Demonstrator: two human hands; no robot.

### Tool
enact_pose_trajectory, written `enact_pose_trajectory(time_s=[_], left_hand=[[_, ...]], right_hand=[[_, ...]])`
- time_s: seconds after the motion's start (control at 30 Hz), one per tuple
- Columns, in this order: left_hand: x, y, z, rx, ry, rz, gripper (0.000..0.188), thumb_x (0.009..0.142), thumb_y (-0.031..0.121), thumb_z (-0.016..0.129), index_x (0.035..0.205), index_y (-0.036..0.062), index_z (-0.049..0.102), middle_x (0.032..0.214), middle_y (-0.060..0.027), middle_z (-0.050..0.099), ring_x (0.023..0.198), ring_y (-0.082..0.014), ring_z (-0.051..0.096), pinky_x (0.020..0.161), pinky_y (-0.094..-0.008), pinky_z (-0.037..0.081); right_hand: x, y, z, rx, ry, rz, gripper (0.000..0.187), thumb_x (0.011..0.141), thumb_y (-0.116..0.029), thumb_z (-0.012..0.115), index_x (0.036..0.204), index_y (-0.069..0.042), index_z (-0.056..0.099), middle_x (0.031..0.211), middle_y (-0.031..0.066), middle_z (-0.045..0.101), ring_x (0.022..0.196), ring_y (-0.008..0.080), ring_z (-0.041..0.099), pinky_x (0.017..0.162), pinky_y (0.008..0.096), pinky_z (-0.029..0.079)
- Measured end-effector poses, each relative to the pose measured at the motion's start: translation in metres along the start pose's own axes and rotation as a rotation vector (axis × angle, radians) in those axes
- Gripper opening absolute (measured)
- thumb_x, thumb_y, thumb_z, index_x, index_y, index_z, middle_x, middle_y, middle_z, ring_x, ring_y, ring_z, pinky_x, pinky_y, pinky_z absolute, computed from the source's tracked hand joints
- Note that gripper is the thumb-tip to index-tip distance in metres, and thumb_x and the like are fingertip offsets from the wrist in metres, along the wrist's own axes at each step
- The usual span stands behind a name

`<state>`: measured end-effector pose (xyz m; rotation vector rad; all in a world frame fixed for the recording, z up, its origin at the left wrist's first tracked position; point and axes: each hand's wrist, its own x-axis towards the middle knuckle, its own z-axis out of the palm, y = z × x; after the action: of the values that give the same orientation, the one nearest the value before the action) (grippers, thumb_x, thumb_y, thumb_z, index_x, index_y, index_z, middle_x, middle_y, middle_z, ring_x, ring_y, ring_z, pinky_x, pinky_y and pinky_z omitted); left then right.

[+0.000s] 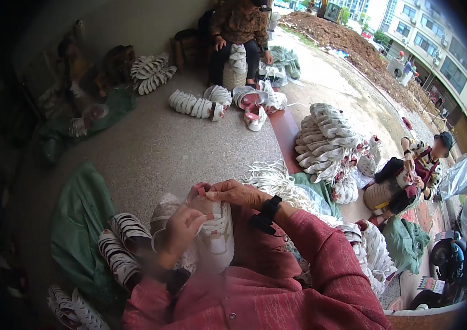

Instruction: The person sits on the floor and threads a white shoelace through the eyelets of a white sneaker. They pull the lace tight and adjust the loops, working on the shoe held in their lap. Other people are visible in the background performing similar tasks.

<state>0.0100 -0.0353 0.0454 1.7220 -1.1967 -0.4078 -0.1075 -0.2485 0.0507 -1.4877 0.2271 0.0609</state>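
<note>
White fabric shoe upper (217, 234), pink-lined tongue, white laces. Left hand (181, 228) fingers pinching lace at eyelets; right hand (236, 192) fingers curled, gripping tongue top.

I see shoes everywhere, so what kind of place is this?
Probably a small shoe-making workshop by an open doorway. Stacks of white shoe uppers cover the floor, loose white laces lie piled, and both hands, left hand and right hand, hold a white shoe.
</note>
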Motion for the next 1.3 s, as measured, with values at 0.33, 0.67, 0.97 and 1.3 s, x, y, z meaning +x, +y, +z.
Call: enact_pose_trajectory(time_s=[0.33,0.67,0.97,1.3], left_hand=[[0.023,0.001,0.003,0.331,0.124,0.404,0.033,0.076,0.005,0.080,0.103,0.0028,0.061,0.091,-0.0055,0.060,0.089,-0.0216,0.061,0.079,-0.0330,0.049],[0.057,-0.009,-0.021,-0.417,-0.541,-0.311,0.049,0.076,0.004,0.081,0.119,0.0022,0.058,0.114,-0.0061,0.067,0.102,-0.0147,0.065,0.091,-0.0304,0.052],[0.054,-0.006,-0.022,-0.352,-0.576,-0.250,0.041,0.075,0.003,0.080,0.112,0.0021,0.063,0.106,-0.0036,0.069,0.098,-0.0123,0.065,0.088,-0.0288,0.052],[0.053,-0.018,-0.018,-0.367,-0.589,-0.245,0.050,0.077,0.008,0.079,0.122,0.0005,0.060,0.108,-0.0032,0.068,0.099,-0.0121,0.063,0.089,-0.0282,0.051]], right_hand=[[-0.008,0.001,-0.005,-0.082,-0.006,-0.063,0.035,0.101,-0.035,0.060,0.110,-0.003,0.069,0.098,-0.0025,0.069,0.092,0.0083,0.060,0.085,0.0277,0.048],[-0.056,0.006,0.034,-0.616,0.322,-0.238,0.015,0.093,-0.012,0.062,0.102,-0.001,0.065,0.092,0.0171,0.069,0.085,0.0305,0.069,0.075,0.0403,0.054],[-0.043,0.025,0.064,-0.785,0.409,-0.273,0.015,0.092,-0.016,0.060,0.093,-0.002,0.062,0.087,0.0208,0.067,0.085,0.0410,0.067,0.074,0.0481,0.054],[-0.046,0.024,0.068,-0.532,0.446,-0.253,0.018,0.093,-0.020,0.067,0.093,-0.002,0.066,0.084,0.0140,0.066,0.076,0.0269,0.066,0.070,0.0372,0.051]])
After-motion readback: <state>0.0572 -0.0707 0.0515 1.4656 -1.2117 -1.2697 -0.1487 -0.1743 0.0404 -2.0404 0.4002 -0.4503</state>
